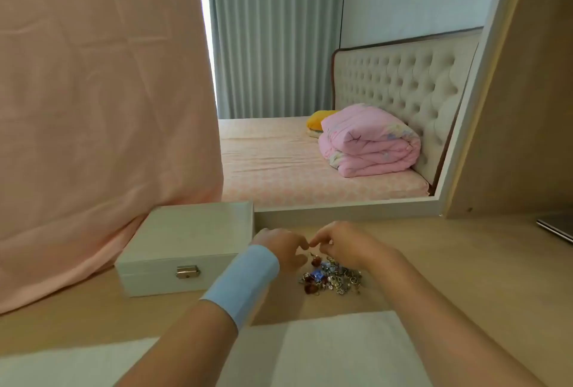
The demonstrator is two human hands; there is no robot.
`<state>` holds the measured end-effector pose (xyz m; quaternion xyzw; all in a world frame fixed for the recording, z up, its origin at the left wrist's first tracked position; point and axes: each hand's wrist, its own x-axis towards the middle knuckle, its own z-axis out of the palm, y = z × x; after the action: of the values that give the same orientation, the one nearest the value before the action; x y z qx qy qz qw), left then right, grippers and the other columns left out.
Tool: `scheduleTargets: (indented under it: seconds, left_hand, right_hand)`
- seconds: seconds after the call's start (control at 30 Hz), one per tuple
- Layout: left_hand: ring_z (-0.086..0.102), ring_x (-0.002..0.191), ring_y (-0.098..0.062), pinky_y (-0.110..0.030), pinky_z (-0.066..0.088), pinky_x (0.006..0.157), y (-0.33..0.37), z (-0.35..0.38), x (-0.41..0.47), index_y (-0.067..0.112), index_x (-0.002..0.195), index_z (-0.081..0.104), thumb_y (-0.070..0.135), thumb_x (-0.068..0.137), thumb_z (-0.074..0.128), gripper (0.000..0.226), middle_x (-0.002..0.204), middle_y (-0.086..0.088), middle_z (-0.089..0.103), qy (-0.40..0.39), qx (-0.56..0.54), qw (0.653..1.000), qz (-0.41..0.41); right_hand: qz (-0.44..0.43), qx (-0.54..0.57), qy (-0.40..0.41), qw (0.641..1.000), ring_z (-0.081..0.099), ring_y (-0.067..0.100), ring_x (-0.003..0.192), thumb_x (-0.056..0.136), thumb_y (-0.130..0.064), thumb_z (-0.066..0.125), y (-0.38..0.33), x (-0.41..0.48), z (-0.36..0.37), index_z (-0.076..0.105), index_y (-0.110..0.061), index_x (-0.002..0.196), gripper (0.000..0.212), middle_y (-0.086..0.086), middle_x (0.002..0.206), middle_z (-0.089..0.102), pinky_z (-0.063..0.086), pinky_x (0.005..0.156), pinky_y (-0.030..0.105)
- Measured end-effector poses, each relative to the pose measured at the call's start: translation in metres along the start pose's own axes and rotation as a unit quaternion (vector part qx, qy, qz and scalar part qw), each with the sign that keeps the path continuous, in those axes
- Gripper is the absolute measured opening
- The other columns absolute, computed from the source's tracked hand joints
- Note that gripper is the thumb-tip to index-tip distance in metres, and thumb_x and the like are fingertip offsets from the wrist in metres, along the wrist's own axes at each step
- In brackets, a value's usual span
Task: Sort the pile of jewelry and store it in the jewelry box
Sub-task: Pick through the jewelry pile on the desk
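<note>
Sorting stands at its first step: your left hand (283, 250) and right hand (345, 244) meet fingertip to fingertip over the jewelry pile (333, 276) just right of the still-latched jewelry box (186, 244), any pinched piece indiscernible; next, you must open that box.

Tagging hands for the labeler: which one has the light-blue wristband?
The left hand, next to the white jewelry box: light-blue wristband on its wrist. The right hand, over the jewelry pile, has a bare wrist.
</note>
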<state>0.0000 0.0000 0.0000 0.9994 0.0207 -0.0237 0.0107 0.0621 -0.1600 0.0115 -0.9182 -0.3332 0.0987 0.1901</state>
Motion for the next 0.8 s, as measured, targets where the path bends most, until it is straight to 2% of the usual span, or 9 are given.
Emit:
scheduleTargets:
  seconds: [0.1, 0.2, 0.33, 0.5, 0.57, 0.67, 0.73, 0.8]
  left_hand:
    - [0.056, 0.119, -0.019, -0.037, 0.043, 0.104, 0.005, 0.014, 0.0, 0.032, 0.134, 0.055, 0.034, 0.099, 0.048, 0.036, 0.131, 0.005, 0.06, 0.031, -0.076, 0.996, -0.028]
    - [0.056, 0.112, -0.017, -0.034, 0.048, 0.098, 0.004, 0.028, 0.003, 0.028, 0.125, 0.059, 0.027, 0.097, 0.052, 0.029, 0.124, 0.005, 0.06, 0.074, -0.161, 0.983, -0.051]
    - [0.055, 0.102, -0.014, -0.03, 0.049, 0.092, -0.001, 0.045, 0.005, 0.026, 0.116, 0.06, 0.017, 0.098, 0.049, 0.022, 0.115, 0.006, 0.06, 0.13, -0.199, 0.97, -0.04]
    - [0.054, 0.097, -0.008, -0.029, 0.052, 0.089, 0.002, 0.066, -0.001, 0.032, 0.115, 0.057, 0.015, 0.096, 0.052, 0.025, 0.109, 0.015, 0.055, 0.168, -0.262, 0.95, -0.014]
    - [0.054, 0.1, -0.007, -0.027, 0.05, 0.091, 0.003, 0.069, 0.0, 0.033, 0.116, 0.057, 0.017, 0.096, 0.055, 0.025, 0.113, 0.015, 0.054, 0.174, -0.273, 0.946, -0.002]
    - [0.054, 0.099, -0.003, -0.02, 0.048, 0.089, 0.004, 0.067, 0.0, 0.033, 0.118, 0.056, 0.023, 0.094, 0.061, 0.027, 0.115, 0.016, 0.054, 0.191, -0.313, 0.93, 0.007]
    - [0.057, 0.095, -0.002, -0.02, 0.05, 0.085, 0.007, 0.064, 0.0, 0.033, 0.114, 0.055, 0.029, 0.091, 0.067, 0.026, 0.109, 0.016, 0.057, 0.206, -0.35, 0.914, 0.011]
    - [0.06, 0.086, -0.001, -0.02, 0.054, 0.078, 0.009, 0.059, -0.001, 0.031, 0.106, 0.056, 0.03, 0.089, 0.07, 0.023, 0.1, 0.014, 0.062, 0.223, -0.385, 0.895, 0.016]
  right_hand:
    - [0.023, 0.017, -0.002, 1.0, 0.066, 0.008, 0.088, 0.101, -0.017, 0.057, 0.005, 0.005, 0.006, 0.073, -0.034, 0.117, 0.028, -0.007, 0.121, 0.069, 0.057, 0.084, 0.03]
    - [0.039, 0.034, -0.012, 0.999, 0.066, 0.007, 0.092, 0.099, -0.018, 0.062, 0.008, 0.009, 0.011, 0.074, -0.031, 0.116, 0.024, -0.007, 0.117, 0.071, 0.056, 0.091, 0.032]
    - [0.035, 0.006, -0.015, 0.999, 0.064, 0.011, 0.1, 0.096, -0.025, 0.067, 0.012, 0.013, 0.019, 0.074, -0.035, 0.118, 0.025, -0.008, 0.115, 0.069, 0.053, 0.093, 0.032]
    - [0.008, 0.016, 0.017, 1.0, 0.061, 0.008, 0.096, 0.093, -0.028, 0.071, 0.021, 0.015, 0.035, 0.076, -0.034, 0.11, 0.019, -0.011, 0.108, 0.064, 0.054, 0.093, 0.034]
    - [0.003, 0.057, 0.042, 0.997, 0.06, 0.007, 0.093, 0.095, -0.03, 0.068, 0.026, 0.015, 0.035, 0.076, -0.032, 0.106, 0.014, -0.011, 0.105, 0.061, 0.054, 0.09, 0.033]
    - [-0.001, 0.177, 0.074, 0.981, 0.065, 0.005, 0.091, 0.095, -0.031, 0.068, 0.027, 0.014, 0.029, 0.075, -0.033, 0.101, 0.009, -0.013, 0.099, 0.069, 0.056, 0.086, 0.03]
    - [-0.007, 0.235, 0.072, 0.969, 0.068, 0.004, 0.091, 0.092, -0.03, 0.072, 0.027, 0.014, 0.024, 0.076, -0.033, 0.098, 0.008, -0.012, 0.094, 0.075, 0.057, 0.087, 0.031]
    - [-0.014, 0.282, 0.056, 0.958, 0.069, 0.005, 0.084, 0.09, -0.026, 0.076, 0.025, 0.013, 0.019, 0.079, -0.028, 0.096, 0.007, -0.01, 0.09, 0.077, 0.057, 0.08, 0.029]
